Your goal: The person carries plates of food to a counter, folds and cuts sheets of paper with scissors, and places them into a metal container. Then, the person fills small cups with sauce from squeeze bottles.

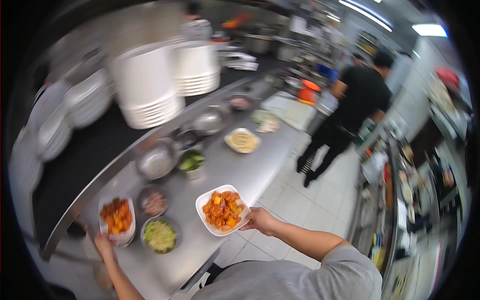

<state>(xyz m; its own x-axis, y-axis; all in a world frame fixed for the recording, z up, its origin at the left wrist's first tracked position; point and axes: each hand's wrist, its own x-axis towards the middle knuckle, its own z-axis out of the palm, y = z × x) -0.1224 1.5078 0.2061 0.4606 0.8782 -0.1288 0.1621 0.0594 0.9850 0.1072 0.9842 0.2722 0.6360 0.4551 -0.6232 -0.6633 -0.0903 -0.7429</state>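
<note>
My right hand [260, 221] grips the right rim of a white square bowl [201, 201] filled with orange-red sauced chunks of food [222, 209]. This bowl is over the front edge of the steel counter. At the far left, my left hand [104, 245] is closed on the lower edge of another white bowl [131, 235] with similar sauced food [116, 216]. Between the two bowls are a metal bowl of chopped green vegetable [160, 236] and a smaller bowl of pinkish shredded food [154, 203].
Farther along the steel counter [210, 167] are a container of green pieces [191, 161], metal bowls [156, 162] and a white dish of pale food [242, 141]. Stacked white dishes [150, 85] fill the raised shelf. A person in black [357, 95] stands in the aisle, facing away.
</note>
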